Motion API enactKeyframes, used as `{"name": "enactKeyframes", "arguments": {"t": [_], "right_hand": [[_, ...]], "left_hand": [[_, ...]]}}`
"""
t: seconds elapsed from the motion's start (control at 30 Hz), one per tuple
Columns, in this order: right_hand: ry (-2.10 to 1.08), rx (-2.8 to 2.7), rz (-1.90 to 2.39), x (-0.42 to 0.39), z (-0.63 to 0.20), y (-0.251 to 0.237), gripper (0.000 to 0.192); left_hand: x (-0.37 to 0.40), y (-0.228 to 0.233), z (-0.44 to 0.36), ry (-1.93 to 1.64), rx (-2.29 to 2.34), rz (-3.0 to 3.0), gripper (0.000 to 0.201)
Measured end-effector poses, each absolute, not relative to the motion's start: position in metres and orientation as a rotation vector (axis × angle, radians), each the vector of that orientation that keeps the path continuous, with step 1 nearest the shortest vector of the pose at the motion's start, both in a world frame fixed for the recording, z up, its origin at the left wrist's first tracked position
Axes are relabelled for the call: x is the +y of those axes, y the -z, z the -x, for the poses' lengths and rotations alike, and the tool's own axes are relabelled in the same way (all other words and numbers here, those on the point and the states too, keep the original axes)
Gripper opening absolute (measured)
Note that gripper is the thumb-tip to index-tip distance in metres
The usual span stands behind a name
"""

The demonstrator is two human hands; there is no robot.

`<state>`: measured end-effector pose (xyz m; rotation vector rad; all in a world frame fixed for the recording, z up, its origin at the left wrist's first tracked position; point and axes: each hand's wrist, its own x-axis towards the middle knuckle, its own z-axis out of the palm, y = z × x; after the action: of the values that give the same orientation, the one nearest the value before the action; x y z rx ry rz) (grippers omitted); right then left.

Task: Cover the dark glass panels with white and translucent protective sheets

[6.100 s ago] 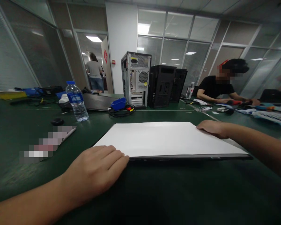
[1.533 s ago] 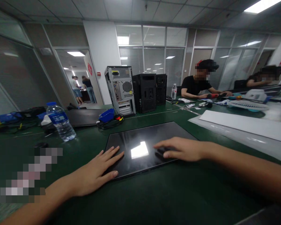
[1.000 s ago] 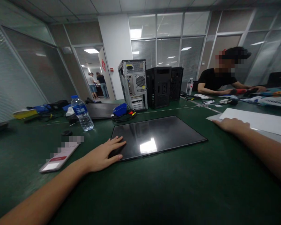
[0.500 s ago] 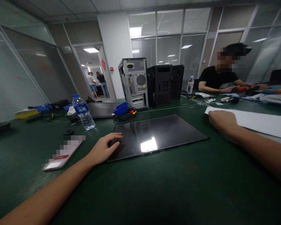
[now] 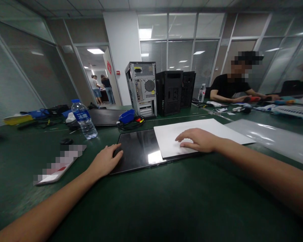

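1. Desk [image 5: 151, 208]: green.
2. Dark panel [image 5: 136, 148]: flat on desk.
3. White sheet [image 5: 214, 127]: over panel's R part, overhanging R.
4. L hand [image 5: 103, 162]: at panel's L edge. R hand [image 5: 200, 139]: over sheet, contact unclear. Apart, loose, no grip seen.
5. Step (est.): positioning sheet. Next calls for aligning w/ panel.

The left hand [image 5: 104, 160] is palm down, its fingers [image 5: 114, 147] slightly bent and pointing forward and to the right, with the thumb [image 5: 118, 157] spread off on their near side. Behind those fingers the left forearm [image 5: 58, 198] slants back leftward. The right hand [image 5: 199, 140] arches palm down, fingers curved leftward, thumb apart just on their near side; the right forearm [image 5: 262, 168] stretches back rightward behind them.
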<state>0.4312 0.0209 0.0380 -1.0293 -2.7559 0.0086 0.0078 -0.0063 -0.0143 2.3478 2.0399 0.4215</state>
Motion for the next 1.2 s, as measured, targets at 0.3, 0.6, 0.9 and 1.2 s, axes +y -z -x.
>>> {"name": "enactKeyframes", "arguments": {"t": [0.3, 0.6, 0.9, 1.2], "right_hand": [[0.065, -2.765, 1.556, 0.04, -0.474, -0.027, 0.072], [-0.306, -2.595, 1.288, 0.043, -0.459, -0.018, 0.059], [-0.341, -2.587, 1.337, 0.045, -0.478, 0.009, 0.056], [0.161, -2.263, 1.773, 0.058, -0.508, 0.015, 0.055]], "left_hand": [[0.004, 0.013, -0.013, -0.419, 1.998, -2.321, 0.073], [0.016, 0.024, -0.003, -0.493, 1.858, -2.236, 0.082], [0.028, 0.031, 0.003, -0.535, 1.908, -2.178, 0.067], [0.014, 0.029, 0.001, -0.479, 1.913, -2.341, 0.062]]}}
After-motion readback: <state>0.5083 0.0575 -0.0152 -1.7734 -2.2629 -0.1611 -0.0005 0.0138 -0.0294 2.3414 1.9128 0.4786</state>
